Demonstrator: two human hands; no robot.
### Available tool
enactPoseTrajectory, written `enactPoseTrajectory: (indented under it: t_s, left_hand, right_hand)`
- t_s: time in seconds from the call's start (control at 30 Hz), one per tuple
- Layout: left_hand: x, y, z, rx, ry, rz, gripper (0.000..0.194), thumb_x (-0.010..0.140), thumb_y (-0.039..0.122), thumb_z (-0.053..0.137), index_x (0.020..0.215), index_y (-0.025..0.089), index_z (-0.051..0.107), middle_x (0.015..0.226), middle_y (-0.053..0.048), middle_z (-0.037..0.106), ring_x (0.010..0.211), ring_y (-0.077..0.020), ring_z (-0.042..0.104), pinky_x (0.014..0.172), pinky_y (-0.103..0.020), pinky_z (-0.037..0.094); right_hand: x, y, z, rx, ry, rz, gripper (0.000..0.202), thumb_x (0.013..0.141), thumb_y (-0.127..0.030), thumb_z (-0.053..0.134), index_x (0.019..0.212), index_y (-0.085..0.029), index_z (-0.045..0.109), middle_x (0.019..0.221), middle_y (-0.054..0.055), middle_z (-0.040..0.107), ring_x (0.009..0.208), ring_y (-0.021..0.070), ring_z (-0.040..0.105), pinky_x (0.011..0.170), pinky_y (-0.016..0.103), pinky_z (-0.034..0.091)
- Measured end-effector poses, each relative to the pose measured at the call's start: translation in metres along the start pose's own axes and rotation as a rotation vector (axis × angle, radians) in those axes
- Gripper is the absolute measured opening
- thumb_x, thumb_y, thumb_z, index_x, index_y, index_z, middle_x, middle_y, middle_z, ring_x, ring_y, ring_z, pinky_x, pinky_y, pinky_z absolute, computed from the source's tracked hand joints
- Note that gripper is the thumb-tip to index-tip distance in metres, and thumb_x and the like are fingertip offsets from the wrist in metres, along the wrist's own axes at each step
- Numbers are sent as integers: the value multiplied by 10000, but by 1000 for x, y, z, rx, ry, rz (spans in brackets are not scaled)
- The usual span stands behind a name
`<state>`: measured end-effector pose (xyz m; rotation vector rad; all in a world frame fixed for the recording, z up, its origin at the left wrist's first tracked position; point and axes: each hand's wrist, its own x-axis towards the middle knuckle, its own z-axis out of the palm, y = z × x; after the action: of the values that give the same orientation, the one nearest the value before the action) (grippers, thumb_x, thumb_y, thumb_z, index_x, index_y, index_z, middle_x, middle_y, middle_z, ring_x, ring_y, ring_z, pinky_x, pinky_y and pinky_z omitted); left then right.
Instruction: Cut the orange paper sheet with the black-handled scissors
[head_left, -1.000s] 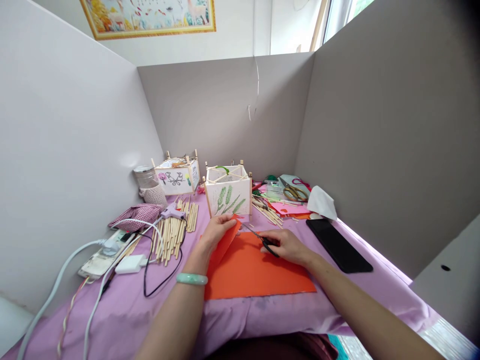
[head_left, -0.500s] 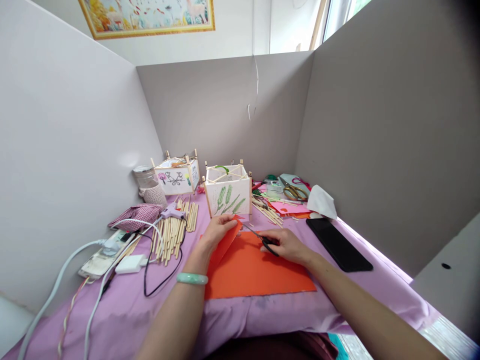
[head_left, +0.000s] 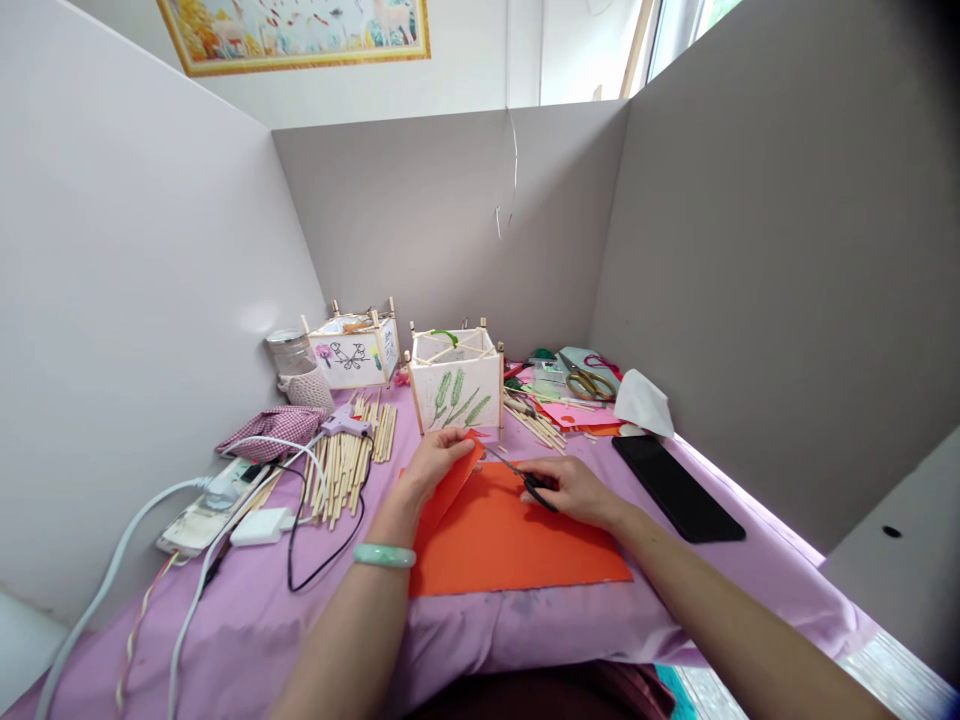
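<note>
We see an orange sheet [head_left: 510, 545] lying flat on a purple cloth [head_left: 247, 630], just in front of us at the near middle of the table. Our left hand [head_left: 435, 467] pinches the sheet's far left edge and lifts that strip up, so it tilts above the rest. Our right hand [head_left: 574, 490] is closed around the black handles of small scissors [head_left: 525, 475], whose thin blades point left toward the raised strip and touch the paper there. We cannot tell how far apart the blades stand. A pale green bangle [head_left: 384, 557] sits on our left wrist.

Just behind the sheet stands a paper lantern [head_left: 455, 385] with green stalks painted on its side; a second lantern [head_left: 355, 352], painted with a black butterfly, stands further back to the left. A pile of wooden sticks [head_left: 345, 465] lies left of the sheet, with a glue gun [head_left: 341, 424] resting on its far end and a black cable looping near it. Further left are a checked cloth [head_left: 274, 428], white cables and a white charger [head_left: 259, 528]. To the right lies a black phone [head_left: 677, 490], well apart from the sheet, and behind it a white tissue [head_left: 641, 405] and yellow-handled scissors [head_left: 589, 383] on pink paper scraps. Grey partition walls [head_left: 750, 250] close in the table.
</note>
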<state>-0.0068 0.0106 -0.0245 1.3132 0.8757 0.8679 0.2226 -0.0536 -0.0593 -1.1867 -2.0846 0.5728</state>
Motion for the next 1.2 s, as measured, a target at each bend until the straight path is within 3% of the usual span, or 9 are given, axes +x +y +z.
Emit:
enactPoseTrajectory:
  t_s: [0.97, 1.2]
  left_hand:
    - [2, -2, -2, -3, -36, 19, 299, 602, 347, 765, 760, 121, 646, 669, -45, 680, 549, -121, 599, 539, -215, 436]
    - [1, -1, -1, 12, -29, 30, 304, 607, 353, 760, 764, 117, 650, 671, -51, 682, 550, -124, 599, 535, -218, 432]
  right_hand:
    - [0, -1, -1, -9, -10, 0, 436, 801, -406, 621, 1190, -211, 646, 820, 13, 700, 662, 141, 576, 598, 231, 426]
    - [0, 0, 0, 14, -22, -26, 401, 818, -328, 602, 1203, -217, 637, 876, 14, 720, 718, 151, 621, 630, 221, 450]
